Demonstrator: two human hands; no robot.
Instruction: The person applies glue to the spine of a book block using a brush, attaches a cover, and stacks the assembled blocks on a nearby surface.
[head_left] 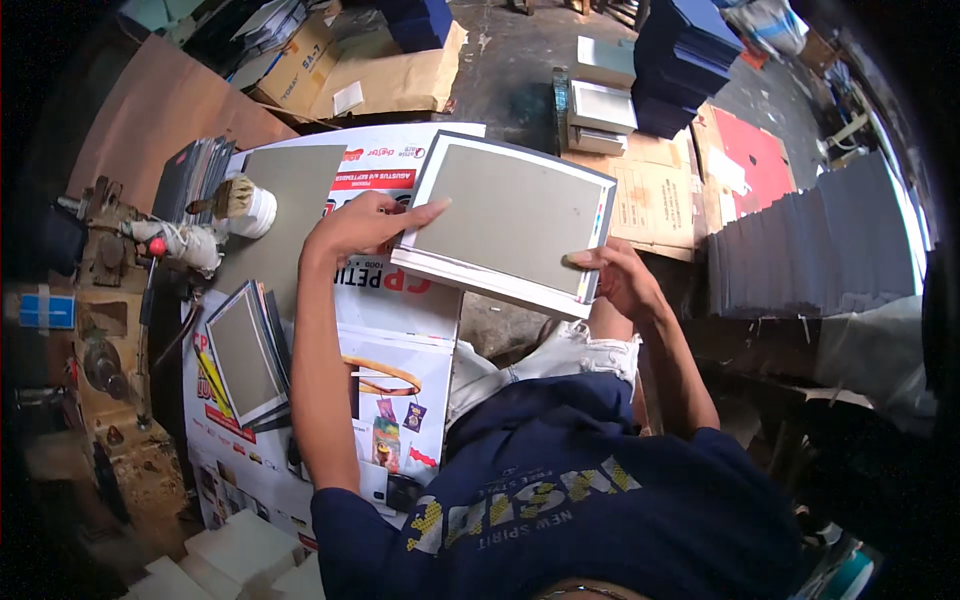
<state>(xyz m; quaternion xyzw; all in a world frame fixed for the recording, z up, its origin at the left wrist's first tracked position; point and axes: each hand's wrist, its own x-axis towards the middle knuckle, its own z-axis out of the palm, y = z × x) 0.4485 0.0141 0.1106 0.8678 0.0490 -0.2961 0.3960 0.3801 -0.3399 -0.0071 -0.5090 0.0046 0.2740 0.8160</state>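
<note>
Both hands grip a thick book (510,215) tilted over the near edge of the work surface. Its upper face is grey board with a white border and a dark outer edge; white page edges show along the near side. My left hand (365,228) holds the left side, thumb lying on the grey board and fingers hidden beneath. At the lower right corner, my right hand (622,278) pinches the book with its thumb on top. Left of my left forearm lies a small stack of similar grey-faced covers (247,350), a yellow cutter-like tool (213,383) beside it.
A white tub with a brush (250,212) stands on a large grey board (290,180). Printed sheets (390,310) cover the work surface. Dark-blue stacks (675,70) rise at the back right, with a long row of book blocks (815,245) at right. Metal machinery (105,260) borders the left.
</note>
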